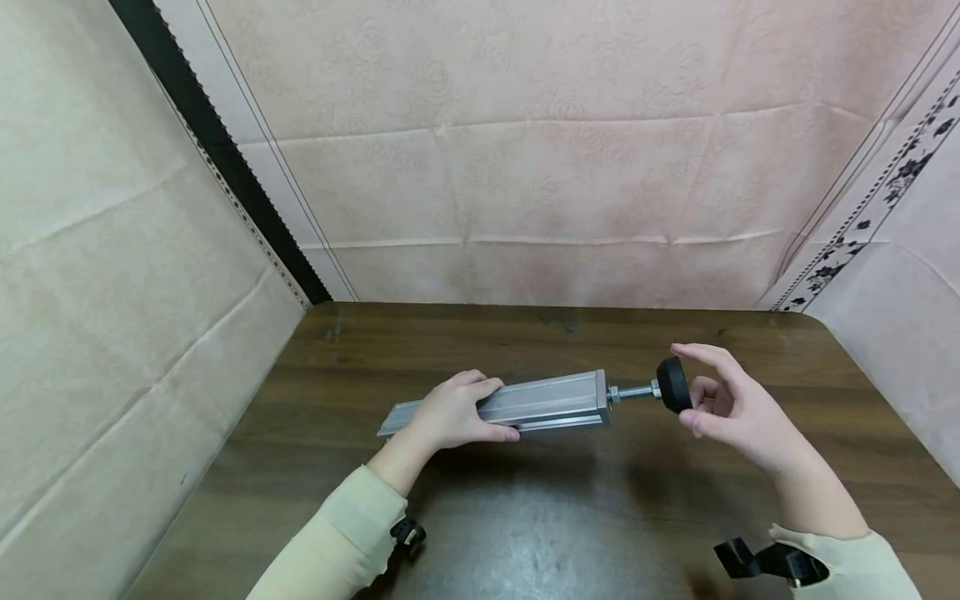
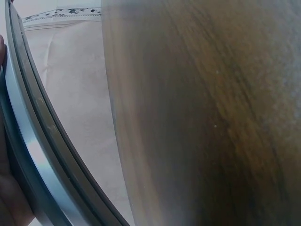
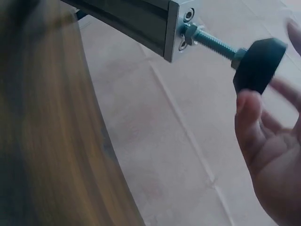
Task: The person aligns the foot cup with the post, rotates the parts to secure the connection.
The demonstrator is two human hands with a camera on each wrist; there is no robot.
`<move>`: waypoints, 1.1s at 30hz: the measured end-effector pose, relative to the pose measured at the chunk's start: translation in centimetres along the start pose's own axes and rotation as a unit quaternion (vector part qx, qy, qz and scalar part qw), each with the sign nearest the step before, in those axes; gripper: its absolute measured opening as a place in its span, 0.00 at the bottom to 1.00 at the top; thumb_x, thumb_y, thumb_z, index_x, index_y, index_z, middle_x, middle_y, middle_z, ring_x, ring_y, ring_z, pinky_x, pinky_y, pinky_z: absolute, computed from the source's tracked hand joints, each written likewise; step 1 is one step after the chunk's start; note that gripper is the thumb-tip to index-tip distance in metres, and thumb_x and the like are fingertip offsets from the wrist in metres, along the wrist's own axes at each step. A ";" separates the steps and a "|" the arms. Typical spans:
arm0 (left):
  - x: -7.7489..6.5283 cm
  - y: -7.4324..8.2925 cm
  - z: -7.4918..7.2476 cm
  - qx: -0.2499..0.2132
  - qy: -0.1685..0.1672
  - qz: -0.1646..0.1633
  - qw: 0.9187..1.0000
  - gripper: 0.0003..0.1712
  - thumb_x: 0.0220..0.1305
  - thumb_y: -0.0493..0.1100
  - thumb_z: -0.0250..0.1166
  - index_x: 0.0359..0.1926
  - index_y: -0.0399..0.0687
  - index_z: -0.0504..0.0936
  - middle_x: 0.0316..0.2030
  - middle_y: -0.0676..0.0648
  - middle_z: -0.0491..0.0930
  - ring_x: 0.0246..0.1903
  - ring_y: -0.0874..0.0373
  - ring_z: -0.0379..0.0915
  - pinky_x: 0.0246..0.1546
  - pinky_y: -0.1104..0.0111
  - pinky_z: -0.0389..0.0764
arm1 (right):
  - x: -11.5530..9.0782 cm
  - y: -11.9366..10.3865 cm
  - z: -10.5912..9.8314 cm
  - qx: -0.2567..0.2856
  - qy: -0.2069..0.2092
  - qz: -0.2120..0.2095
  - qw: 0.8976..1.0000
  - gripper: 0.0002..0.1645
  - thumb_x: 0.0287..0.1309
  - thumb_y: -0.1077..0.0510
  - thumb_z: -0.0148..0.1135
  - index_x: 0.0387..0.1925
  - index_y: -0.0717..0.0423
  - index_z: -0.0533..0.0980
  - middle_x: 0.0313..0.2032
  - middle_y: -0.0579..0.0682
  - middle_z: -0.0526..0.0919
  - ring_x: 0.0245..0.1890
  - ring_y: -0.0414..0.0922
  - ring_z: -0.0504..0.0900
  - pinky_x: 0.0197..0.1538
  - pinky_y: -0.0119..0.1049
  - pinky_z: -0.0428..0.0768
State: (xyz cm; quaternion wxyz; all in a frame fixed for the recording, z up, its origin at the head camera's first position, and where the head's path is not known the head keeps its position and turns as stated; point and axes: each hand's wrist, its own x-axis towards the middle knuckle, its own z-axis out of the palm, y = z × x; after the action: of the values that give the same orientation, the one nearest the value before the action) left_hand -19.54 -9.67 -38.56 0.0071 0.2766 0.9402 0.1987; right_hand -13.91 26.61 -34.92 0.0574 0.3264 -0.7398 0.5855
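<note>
My left hand (image 1: pixel 457 412) grips a silver aluminium profile (image 1: pixel 551 400) from above, thumb along its near side. The bar lies crosswise over the table, its right end a little higher. From that end plate sticks a threaded rod (image 1: pixel 633 392) with nuts, carrying a black levelling foot (image 1: pixel 673 385). My right hand (image 1: pixel 738 408) has its thumb and fingers curved round the foot's edge. In the right wrist view the thumb (image 3: pixel 249 106) is at the foot's lower rim, and screws (image 3: pixel 189 15) show in the end plate. The left wrist view shows the grooved side of the profile (image 2: pixel 42 141).
Below lies a brown wood-grain table (image 1: pixel 525 517) with rounded far corners. Pale patterned cloth (image 1: pixel 525 167) hangs behind it and at both sides, with a dark strip (image 1: pixel 225 158) at left. Black wrist mounts sit at both sleeves (image 1: pixel 847 575).
</note>
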 end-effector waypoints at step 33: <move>0.0 -0.2 -0.2 0.005 0.013 0.008 1.000 0.47 0.43 0.72 0.66 0.59 0.49 0.75 0.50 0.47 0.74 0.45 0.55 0.70 0.45 0.61 0.75 | -0.4 -0.1 -0.4 0.032 -0.033 0.023 0.999 0.49 0.47 0.85 0.54 0.70 0.62 0.52 0.60 0.51 0.57 0.29 0.41 0.78 0.27 0.35 0.78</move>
State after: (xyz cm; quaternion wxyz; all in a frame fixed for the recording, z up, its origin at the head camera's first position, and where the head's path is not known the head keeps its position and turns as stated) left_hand -19.66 -9.87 -38.48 -0.0084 0.2815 0.9390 0.1974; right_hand -13.68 27.12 -34.89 0.0092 0.3304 -0.7291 0.5994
